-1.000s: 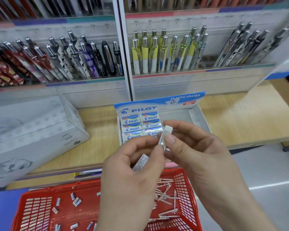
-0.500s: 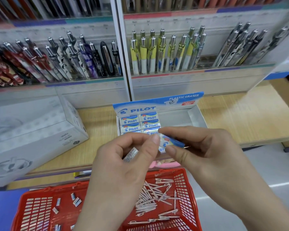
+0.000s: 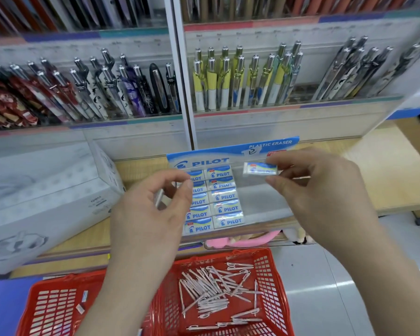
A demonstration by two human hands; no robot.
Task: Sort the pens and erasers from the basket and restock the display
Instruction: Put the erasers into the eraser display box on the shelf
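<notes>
Eraser (image 3: 260, 169) sits pinched between right hand (image 3: 325, 197) thumb and forefinger over the bare column of the box (image 3: 264, 204); dropped crooked, it may jam. Left hand (image 3: 150, 214) pinches a spare eraser (image 3: 159, 201), which could slip.

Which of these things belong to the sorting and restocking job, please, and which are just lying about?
Job in hand:
eraser in the right hand
second eraser in the left hand
eraser box
red basket
loose pens in the basket
loose erasers in the basket
shelf pens

Lying about:
white carton
pink soft toy
</notes>
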